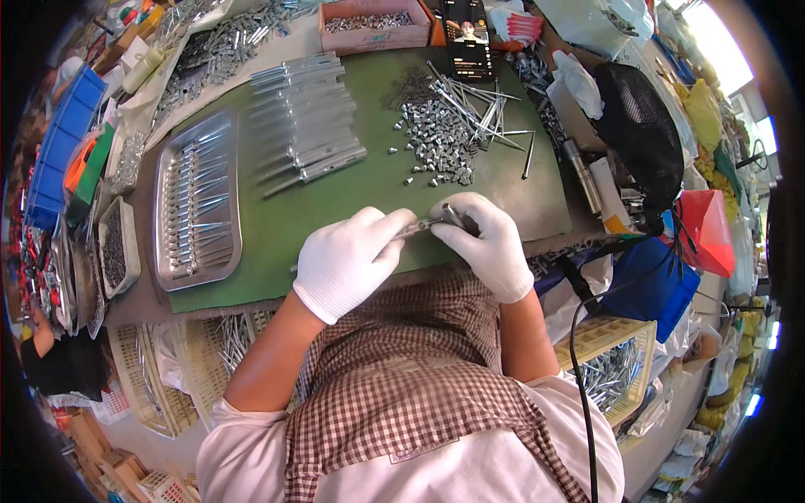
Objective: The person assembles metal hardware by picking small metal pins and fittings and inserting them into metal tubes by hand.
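Observation:
My left hand (345, 258), in a white glove, is closed on a slim silver metal part (416, 227) whose end sticks out past the fingertips toward the right. White-gloved too, my right hand (495, 245) grips a dark metal cylinder (454, 215) at that end; whether the two pieces touch is hard to tell. Both hands are above the near edge of a green work mat (377, 186). Ahead of them lie a row of long silver metal tubes (312, 126), a heap of small metal caps (444, 134) and a scatter of thin metal rods (480, 105).
A steel tray (237, 214) at left holds rows of slim metal pieces. At the back stand a pink box (369, 38) of small parts and a phone (468, 38). A black mesh bag (641, 126) and a red bin (707, 233) are at right; a black cable (575, 352) hangs beside my right arm.

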`<state>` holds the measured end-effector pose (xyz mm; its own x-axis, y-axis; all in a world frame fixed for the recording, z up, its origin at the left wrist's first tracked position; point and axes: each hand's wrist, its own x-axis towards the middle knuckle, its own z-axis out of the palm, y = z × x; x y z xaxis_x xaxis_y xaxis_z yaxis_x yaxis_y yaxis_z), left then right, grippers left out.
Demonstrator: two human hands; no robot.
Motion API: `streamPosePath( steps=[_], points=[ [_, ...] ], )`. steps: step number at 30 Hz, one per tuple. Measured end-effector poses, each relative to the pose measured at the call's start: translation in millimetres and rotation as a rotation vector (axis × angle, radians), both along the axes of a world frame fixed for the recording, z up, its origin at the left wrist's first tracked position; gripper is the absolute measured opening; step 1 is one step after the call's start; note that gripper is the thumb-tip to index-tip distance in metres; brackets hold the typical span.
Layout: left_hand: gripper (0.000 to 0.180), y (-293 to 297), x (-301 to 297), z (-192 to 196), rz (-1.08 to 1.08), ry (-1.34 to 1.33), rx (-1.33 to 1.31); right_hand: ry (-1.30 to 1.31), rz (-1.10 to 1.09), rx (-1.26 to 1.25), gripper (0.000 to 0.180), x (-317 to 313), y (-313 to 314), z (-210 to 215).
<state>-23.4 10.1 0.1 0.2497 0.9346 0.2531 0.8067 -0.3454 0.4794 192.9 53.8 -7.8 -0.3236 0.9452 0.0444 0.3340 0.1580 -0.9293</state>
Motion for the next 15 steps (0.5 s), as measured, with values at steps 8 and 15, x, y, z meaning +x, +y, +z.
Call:
streamPosePath(
  steps=[8, 15],
  points=[
    [0.018, -5, 17, 1, 0.077, 0.243, -0.076, -0.509, -0.031, 0.617, 0.012, -28, 76, 11],
    [0.017, -1, 16, 2, 0.062, 0.247, -0.107, -0.901, 0.040, 0.585, 0.015, -49, 108, 0]
  ],
)
